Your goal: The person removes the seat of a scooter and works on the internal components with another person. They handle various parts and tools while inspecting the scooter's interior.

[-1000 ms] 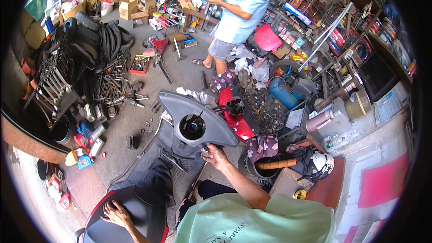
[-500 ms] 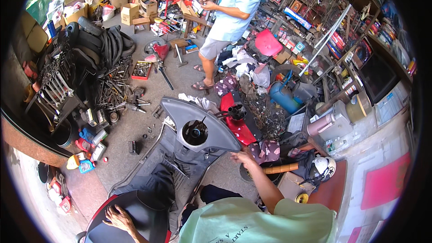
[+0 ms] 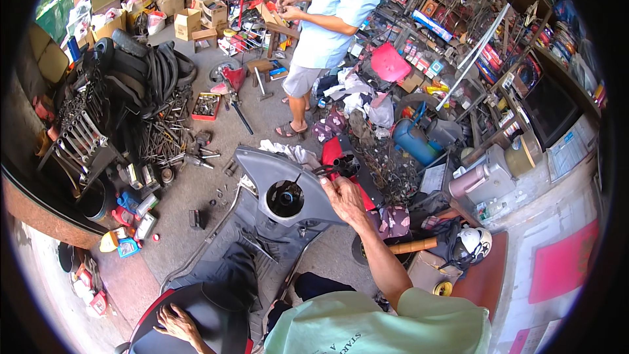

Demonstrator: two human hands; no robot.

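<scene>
My left hand [image 3: 177, 323] lies flat with spread fingers on the black scooter seat [image 3: 216, 308]. My right hand [image 3: 344, 200] reaches forward over the right side of the grey front panel [image 3: 265, 169], its fingers stretched out next to black handlebar parts [image 3: 322, 170]. Whether the fingertips touch those parts is hard to see. The panel has a round opening [image 3: 285, 198] with dark fittings inside. A red body part with a black fitting [image 3: 332, 151] sits just beyond my right hand. Below the panel, the grey footboard [image 3: 262, 246] runs back to the seat.
A person in a light blue shirt [image 3: 337, 16] stands beyond the scooter, hands together. Tools [image 3: 167, 131], tyres [image 3: 124, 72] and oil bottles [image 3: 128, 233] lie at left. A blue tank [image 3: 416, 144], helmet [image 3: 473, 244] and cluttered shelves [image 3: 544, 46] stand at right.
My right hand has moved forward and left, from the panel's right tip to beside the handlebar parts. My left hand stays on the seat. The other person has shifted slightly left.
</scene>
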